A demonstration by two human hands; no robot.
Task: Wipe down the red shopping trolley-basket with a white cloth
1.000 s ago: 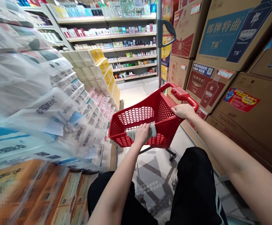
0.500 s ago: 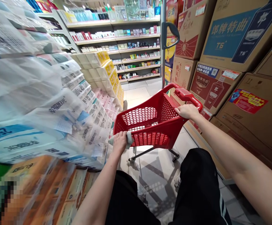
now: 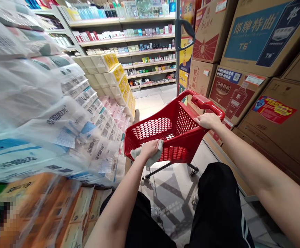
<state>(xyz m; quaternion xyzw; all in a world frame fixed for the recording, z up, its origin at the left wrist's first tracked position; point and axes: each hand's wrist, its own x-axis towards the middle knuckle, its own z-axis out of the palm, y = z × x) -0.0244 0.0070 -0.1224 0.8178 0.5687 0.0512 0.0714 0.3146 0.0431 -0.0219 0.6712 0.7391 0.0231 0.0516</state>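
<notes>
A red plastic shopping cart (image 3: 176,153) stands on the floor in front of me, its handle end to the right. My left hand (image 3: 150,150) is closed on a pale grey-green cloth (image 3: 155,159) and presses it against the cart's near side rim. Folds of the cloth stick out on both sides of the hand. My right hand (image 3: 209,121) grips the cart's rim just below the red handle (image 3: 208,106). No goods show inside the part of the basket that I can see.
Plastic-wrapped tissue packs (image 3: 69,124) are piled high at the left, with orange packs (image 3: 43,206) lower down. Stacked cardboard cartons (image 3: 256,38) line the right. A grey post with a looped handle (image 3: 187,36) rises behind the cart. Stocked shelves (image 3: 129,43) stand at the back.
My left hand has slid the cloth rightward along the cart's near rim, toward the handle end. My right hand keeps its grip, and the cart has hardly moved.
</notes>
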